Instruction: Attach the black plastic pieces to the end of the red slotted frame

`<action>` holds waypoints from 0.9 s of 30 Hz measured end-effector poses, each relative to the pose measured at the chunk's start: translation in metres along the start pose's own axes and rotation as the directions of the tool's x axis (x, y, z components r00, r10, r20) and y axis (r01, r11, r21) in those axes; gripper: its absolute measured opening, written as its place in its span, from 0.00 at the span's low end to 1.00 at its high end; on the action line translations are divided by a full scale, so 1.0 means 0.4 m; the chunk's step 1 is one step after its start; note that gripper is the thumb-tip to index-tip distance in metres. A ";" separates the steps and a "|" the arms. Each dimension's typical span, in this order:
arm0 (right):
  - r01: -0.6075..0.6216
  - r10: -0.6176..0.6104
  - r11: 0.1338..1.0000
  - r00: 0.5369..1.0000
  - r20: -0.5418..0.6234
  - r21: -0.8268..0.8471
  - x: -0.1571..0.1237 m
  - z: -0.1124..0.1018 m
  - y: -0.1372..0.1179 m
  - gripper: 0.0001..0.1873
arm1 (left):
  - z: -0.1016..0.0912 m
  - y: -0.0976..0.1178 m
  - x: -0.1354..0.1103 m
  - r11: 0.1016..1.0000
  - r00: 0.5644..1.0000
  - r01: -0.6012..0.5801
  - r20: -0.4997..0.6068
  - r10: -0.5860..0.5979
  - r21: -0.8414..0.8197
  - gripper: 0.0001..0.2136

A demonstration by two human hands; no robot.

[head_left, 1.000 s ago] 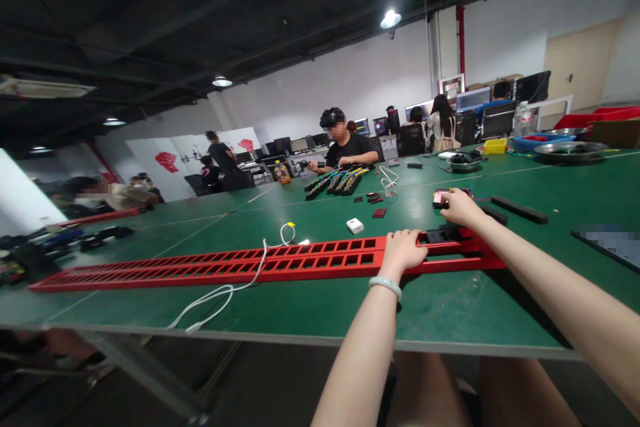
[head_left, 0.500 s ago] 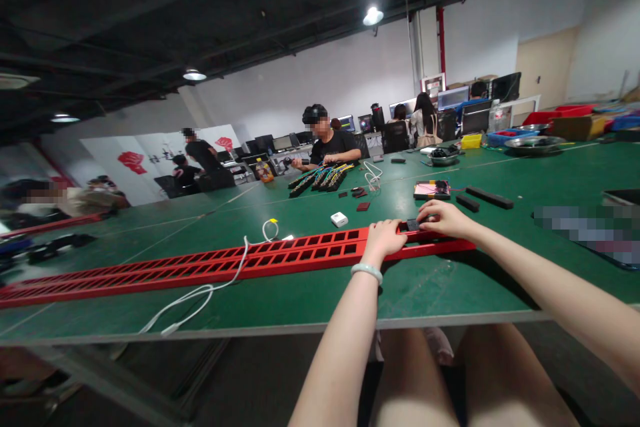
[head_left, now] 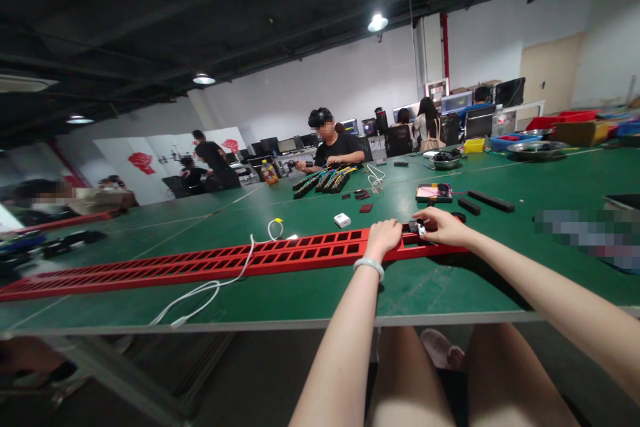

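A long red slotted frame, with two rows of square openings, lies along the near side of the green table. My left hand is wrapped over its right part, the fingers closed on the edge. Just to the right, my right hand pinches a small black-and-white part over the frame's right end section. A dark block sits between the hands at the frame; I cannot tell whether it is joined to the small part. My fingers hide some of that end.
A white cable crosses the frame. Behind it lie a white adapter, a pink-topped box with wires and black bars. Across the table a person handles wired black strips. A metal tray stands right.
My right hand has turned slightly and its fingers have shifted, so a white piece now shows at its fingertips. My left hand keeps its grip on the frame. The view has moved a little.
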State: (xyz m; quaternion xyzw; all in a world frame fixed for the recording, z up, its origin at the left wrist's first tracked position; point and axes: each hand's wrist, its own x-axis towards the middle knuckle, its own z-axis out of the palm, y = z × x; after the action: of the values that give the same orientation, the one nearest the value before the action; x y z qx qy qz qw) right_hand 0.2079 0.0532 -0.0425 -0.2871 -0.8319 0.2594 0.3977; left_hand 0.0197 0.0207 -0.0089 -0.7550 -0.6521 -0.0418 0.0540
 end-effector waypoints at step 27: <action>-0.032 0.057 0.992 0.976 0.212 -0.121 -0.010 -0.027 -0.033 0.23 | 0.013 0.033 -0.014 0.946 0.946 0.322 -0.042 -0.320 0.041 0.18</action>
State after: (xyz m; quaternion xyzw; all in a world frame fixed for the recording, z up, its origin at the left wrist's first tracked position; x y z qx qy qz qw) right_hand 0.2152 0.0434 -0.0297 -0.2987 -0.8772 0.2485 0.2821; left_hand 0.0318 0.0142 -0.0150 -0.6364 -0.7662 -0.0475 0.0757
